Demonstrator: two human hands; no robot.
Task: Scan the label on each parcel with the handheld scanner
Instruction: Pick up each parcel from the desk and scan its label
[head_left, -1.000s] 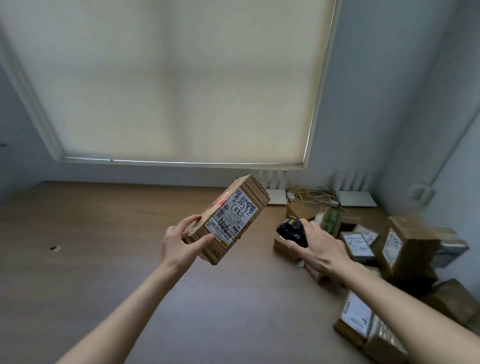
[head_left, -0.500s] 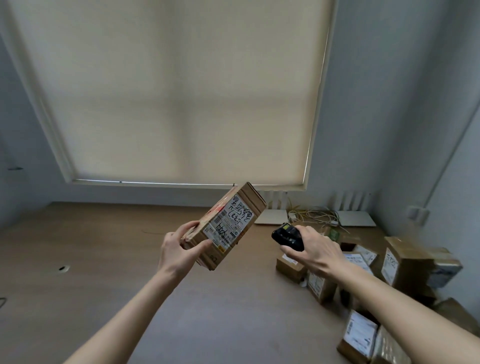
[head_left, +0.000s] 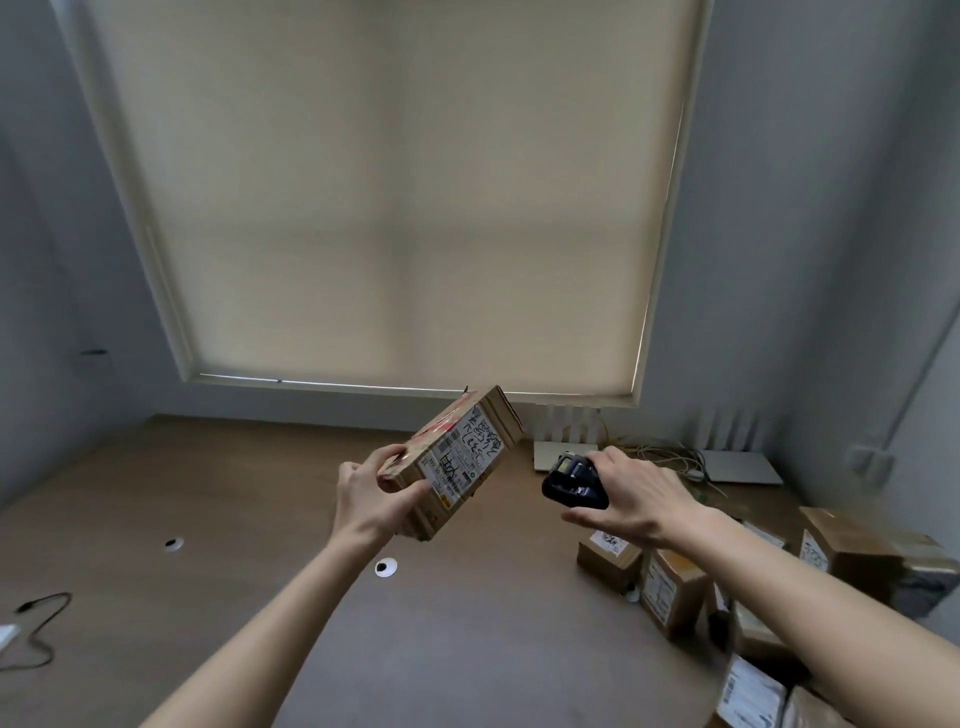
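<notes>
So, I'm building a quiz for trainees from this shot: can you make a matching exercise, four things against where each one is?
Things:
1. cardboard parcel
2. handheld scanner
3. black cable
4. white routers

Places:
A. against the back wall, right
B. in the left hand
C. on the desk, far left
D. in the right hand

Pairs: 1-B, 2-D, 3-C, 4-A

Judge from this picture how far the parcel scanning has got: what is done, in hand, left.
Done: nothing here shows a finished scan. In hand: the left hand grips a labelled parcel held up off the desk, label facing the black scanner gripped by the right hand. Left: the pile of parcels at the right, several with labels showing.
</notes>
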